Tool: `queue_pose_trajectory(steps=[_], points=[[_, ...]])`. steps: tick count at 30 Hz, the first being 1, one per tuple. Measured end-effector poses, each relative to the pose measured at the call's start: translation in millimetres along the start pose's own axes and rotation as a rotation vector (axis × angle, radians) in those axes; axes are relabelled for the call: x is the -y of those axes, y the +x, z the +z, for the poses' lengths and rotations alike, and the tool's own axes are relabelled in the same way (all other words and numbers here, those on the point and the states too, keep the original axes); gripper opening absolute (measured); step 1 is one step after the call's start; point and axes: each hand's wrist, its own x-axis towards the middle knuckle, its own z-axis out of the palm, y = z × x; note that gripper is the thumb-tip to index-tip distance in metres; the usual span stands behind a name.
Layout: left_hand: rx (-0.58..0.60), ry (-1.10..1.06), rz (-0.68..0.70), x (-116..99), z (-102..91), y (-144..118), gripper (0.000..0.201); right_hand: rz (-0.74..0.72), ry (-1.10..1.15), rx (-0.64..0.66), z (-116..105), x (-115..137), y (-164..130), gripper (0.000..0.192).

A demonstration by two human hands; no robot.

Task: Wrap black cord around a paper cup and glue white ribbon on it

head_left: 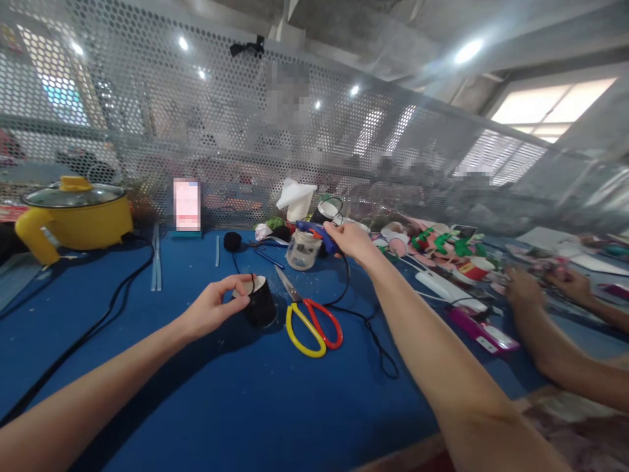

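In the head view, the left hand (221,305) has its grip pinched at the rim of a black cup (261,305), on or just above the blue counter (246,406). A thin black cord (236,264) runs between the cup and a black yarn ball (232,241). The right hand (350,241) has its grip closed around a blue glue gun (322,235) at a clear jar (301,254); red-and-yellow-handled scissors (297,299) lie beside the cup

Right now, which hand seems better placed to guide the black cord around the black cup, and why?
Probably the left hand: its fingers are on the black cup, close to the black cord, while the right hand holds the blue glue gun by the jar.
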Motion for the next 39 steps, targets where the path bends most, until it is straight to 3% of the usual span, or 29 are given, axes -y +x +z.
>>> queue_pose_trajectory(steps=[3, 5, 8, 12, 15, 22, 27, 39], points=[[0.002, 0.010, 0.007, 0, 0.0, 0, 0.019, -0.052, -0.072, -0.113, 1, 21, -21, 0.027], [0.010, 0.017, 0.022, -1, 0.5, 0, 0.018, -0.133, -0.064, -0.091, 12, 39, -39, 0.029], [0.020, 0.034, 0.045, -2, 2.3, 0, 0.017, -0.341, 0.156, 0.231, 40, 61, -62, 0.038], [0.029, 0.101, 0.097, -7, 5.3, -1, 0.017, -0.231, 0.332, 0.473, 75, 76, -74, 0.041], [0.037, 0.152, 0.121, -8, 6.3, -1, 0.017, -0.185, 0.376, 0.533, 81, 79, -75, 0.032], [0.009, -0.038, -0.001, -7, 4.3, 0, 0.019, -0.142, 0.609, 0.408, 59, 66, -89, 0.017], [0.036, -0.241, -0.118, -15, 3.8, -1, 0.022, -0.096, 0.704, 0.364, 53, 52, -102, 0.017], [0.166, -0.302, -0.141, -20, 2.0, -1, 0.015, 0.013, 0.816, 0.363, 54, 40, -117, 0.018]])
